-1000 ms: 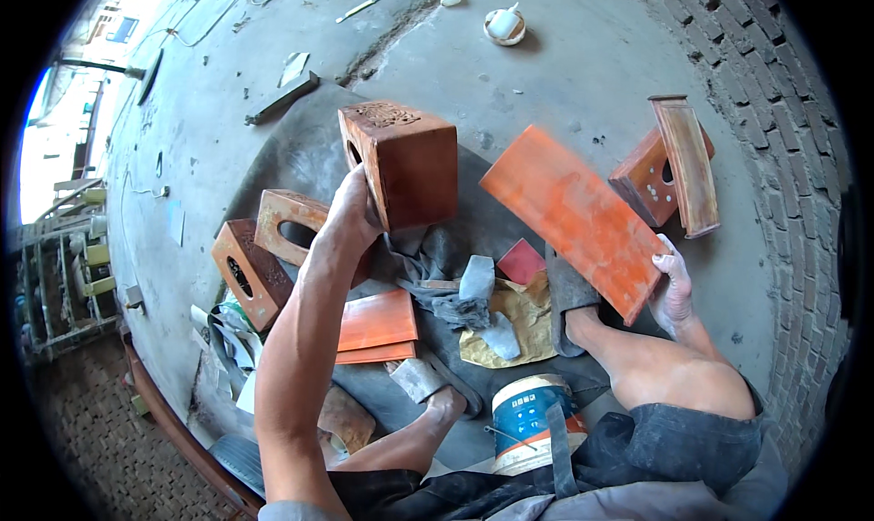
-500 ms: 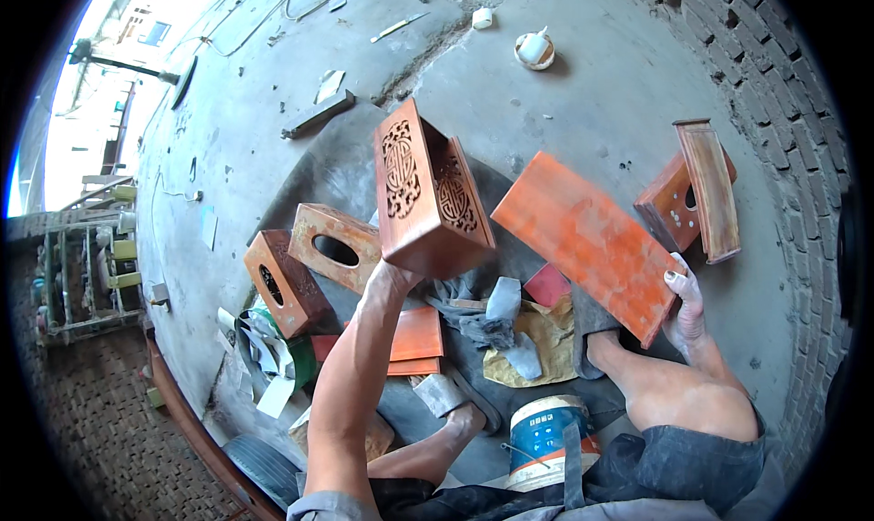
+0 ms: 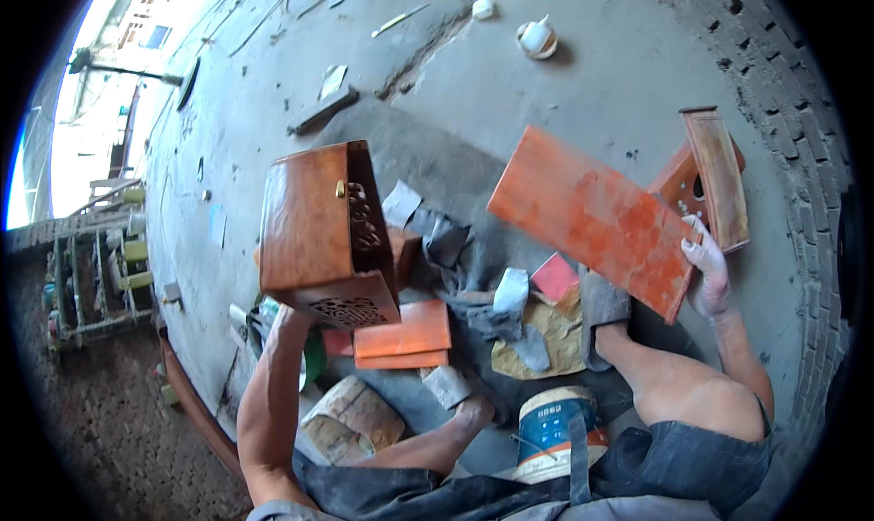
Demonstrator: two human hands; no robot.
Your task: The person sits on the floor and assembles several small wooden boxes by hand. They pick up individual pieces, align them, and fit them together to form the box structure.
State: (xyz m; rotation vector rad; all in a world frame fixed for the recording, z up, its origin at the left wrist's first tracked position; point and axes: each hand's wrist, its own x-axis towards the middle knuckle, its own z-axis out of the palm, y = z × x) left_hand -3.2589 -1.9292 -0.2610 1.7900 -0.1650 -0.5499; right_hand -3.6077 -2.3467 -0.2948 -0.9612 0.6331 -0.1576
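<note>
My left hand (image 3: pixel 291 319) holds up a brown wooden box (image 3: pixel 305 220) from below, its fingers hidden by the box. A plain glossy side with a small brass-coloured fitting shows, and pierced carved fretwork is visible on other faces. On the right, my right hand (image 3: pixel 708 268) grips the lower right end of a flat orange-red wooden panel (image 3: pixel 592 220) with blotchy patches, thumb on top. The panel is held tilted above the ground. Beyond that hand, a narrow worn wooden board (image 3: pixel 716 179) leans against a reddish box with a hole (image 3: pixel 675 186).
Orange panels (image 3: pixel 401 330) lie between my legs, near dark rags (image 3: pixel 446 239), sandpaper-like sheets (image 3: pixel 537 343) and a pink piece (image 3: pixel 553 277). A blue and white bucket (image 3: pixel 557 430) stands close to me. A white-topped bowl (image 3: pixel 537 38) sits farther off; a brick wall (image 3: pixel 783 93) bounds the right.
The carved box has moved left and toward me and turned, showing its plain side and hiding most of the oval-holed boxes. The orange-red panel has shifted only slightly, still in my right hand.
</note>
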